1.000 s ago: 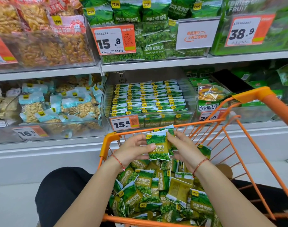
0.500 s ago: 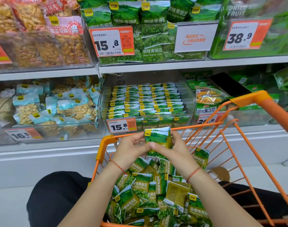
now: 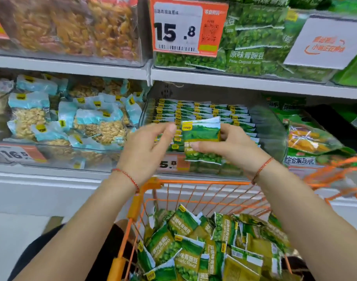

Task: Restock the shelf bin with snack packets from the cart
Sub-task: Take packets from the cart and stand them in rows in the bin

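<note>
I hold a small stack of green snack packets [image 3: 202, 138] up in front of the clear shelf bin [image 3: 268, 126], above the orange cart [image 3: 194, 182]. My right hand [image 3: 230, 147] pinches the stack, thumb across its front and fingers curled behind it. My left hand [image 3: 147, 149] sits just beside the stack's left edge, fingers loosely bent, thumb and forefinger tip at the top corner; whether they actually grip it I cannot tell through the blur. The bin already holds neat rows of the same packets standing on edge, yellow logos up, with what looks like free room along its right side. To do this well, I judge I should square the stack first, logos aligned and facing the same way as the rows, then lower it into the open space without knocking the standing rows over. The packets look slippery and puffy, so a firm pinch at both ends should keep them from fanning. Many more packets [image 3: 194, 250] lie loose in the cart below.
</note>
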Motion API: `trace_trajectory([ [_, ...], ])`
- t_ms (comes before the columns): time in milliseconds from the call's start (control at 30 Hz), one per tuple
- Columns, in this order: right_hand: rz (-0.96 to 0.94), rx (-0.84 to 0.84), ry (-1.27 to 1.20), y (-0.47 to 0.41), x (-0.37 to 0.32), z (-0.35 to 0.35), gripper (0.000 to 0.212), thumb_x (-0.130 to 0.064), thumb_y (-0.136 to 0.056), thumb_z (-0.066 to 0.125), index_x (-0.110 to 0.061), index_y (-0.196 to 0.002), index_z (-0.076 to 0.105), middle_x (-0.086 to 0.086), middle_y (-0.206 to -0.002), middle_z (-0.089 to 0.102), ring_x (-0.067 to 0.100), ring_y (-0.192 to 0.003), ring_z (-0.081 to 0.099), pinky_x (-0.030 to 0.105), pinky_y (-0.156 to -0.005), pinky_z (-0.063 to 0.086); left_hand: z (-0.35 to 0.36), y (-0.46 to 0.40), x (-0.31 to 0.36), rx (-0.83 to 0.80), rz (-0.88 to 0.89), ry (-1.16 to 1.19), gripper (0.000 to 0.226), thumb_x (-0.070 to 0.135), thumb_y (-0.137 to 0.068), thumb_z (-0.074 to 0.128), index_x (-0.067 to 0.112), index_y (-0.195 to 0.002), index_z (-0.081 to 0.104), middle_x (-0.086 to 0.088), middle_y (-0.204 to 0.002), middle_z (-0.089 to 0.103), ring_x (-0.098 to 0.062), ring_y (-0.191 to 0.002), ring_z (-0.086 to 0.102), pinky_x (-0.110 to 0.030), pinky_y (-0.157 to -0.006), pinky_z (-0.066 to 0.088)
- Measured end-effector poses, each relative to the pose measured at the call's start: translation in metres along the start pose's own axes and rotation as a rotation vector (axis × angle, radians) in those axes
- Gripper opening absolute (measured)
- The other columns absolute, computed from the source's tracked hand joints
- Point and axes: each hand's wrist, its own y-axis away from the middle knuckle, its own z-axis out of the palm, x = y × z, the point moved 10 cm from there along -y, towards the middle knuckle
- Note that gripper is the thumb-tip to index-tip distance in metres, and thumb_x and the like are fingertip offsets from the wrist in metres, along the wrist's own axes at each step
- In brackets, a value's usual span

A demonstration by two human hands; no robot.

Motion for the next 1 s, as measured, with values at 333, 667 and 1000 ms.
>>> trace_trajectory([
  [333,0.043,0.258,-0.069,-0.147,0.017,0.014,0.091,-0.047,-0.057,0.086,-0.007,-0.129,0.047,0.003,-0.124,0.059,0.020,-0.114,0.056,0.029,-0.090,0.047,0.003,-0.041,-0.072,0.006,-0.021,-0.172,0.062,0.051,-0.092,0.033,0.016,-0.144,0.037,-0.005,-0.145,0.038,-0.019,-0.134,0.033,-0.030,-0.108,0.027],
  [667,0.063,0.142,-0.030,-0.244,0.011,0.052,0.079,-0.036,-0.074,0.077,-0.004,-0.138,0.043,0.007,-0.141,0.047,0.020,-0.132,0.041,0.039,-0.114,0.028,0.005,-0.048,-0.080,-0.022,-0.014,-0.186,0.057,0.048,-0.095,0.032,0.019,-0.144,0.033,-0.001,-0.139,0.042,-0.018,-0.127,0.039,-0.027,-0.100,0.032],
  [1000,-0.168,0.515,0.490,-0.241,-0.002,0.037,0.078,-0.055,-0.079,0.066,-0.008,-0.137,0.041,0.009,-0.137,0.050,0.026,-0.126,0.047,0.032,-0.101,0.039,0.006,-0.048,-0.083,-0.025,-0.016,-0.167,0.056,0.048,-0.098,0.032,0.018,-0.145,0.034,-0.001,-0.137,0.044,-0.020,-0.125,0.041,-0.029,-0.100,0.033],
])
